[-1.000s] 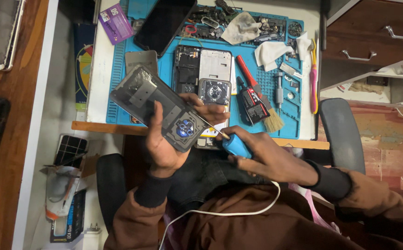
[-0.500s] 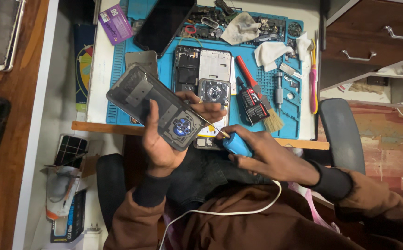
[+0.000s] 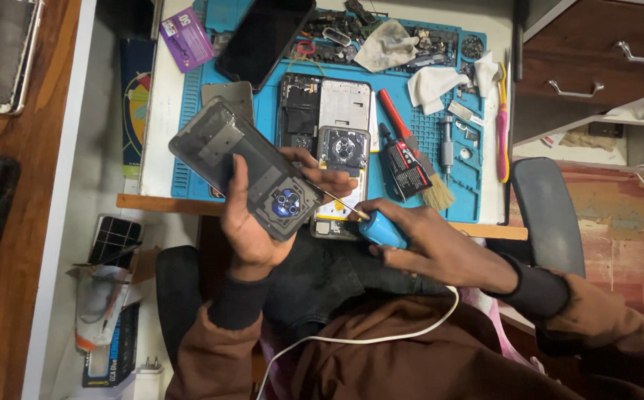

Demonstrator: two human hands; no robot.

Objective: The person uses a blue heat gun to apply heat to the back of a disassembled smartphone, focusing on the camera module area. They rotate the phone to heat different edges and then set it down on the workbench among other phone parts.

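Phone back cover under the tool at a repair bench

Right hand [image 3: 440, 248] gripping blue-handled tool [image 3: 381, 230], tip at dark back cover [image 3: 244, 167] clasped in left hand [image 3: 252, 226] above the lap. Best kept shallow and steady. Beyond, opened phone [image 3: 340, 167] on blue mat [image 3: 274, 111].

Both hands bare, no gloves, rings or watch. Left hand [image 3: 252, 222]: below the wrist a dark ribbed cuff, snug, approx. black; behind it a brown sleeve, soft thick fabric, creased near the elbow. Right hand [image 3: 429, 248]: same setup, dark knit cuff at the wrist, then brown sleeve w/ heavy folds running off to the frame edge. Between the two forearms, brown jacket front bunched up; dark trousers, maybe denim, just past the cuffs. Nails short on both hands.
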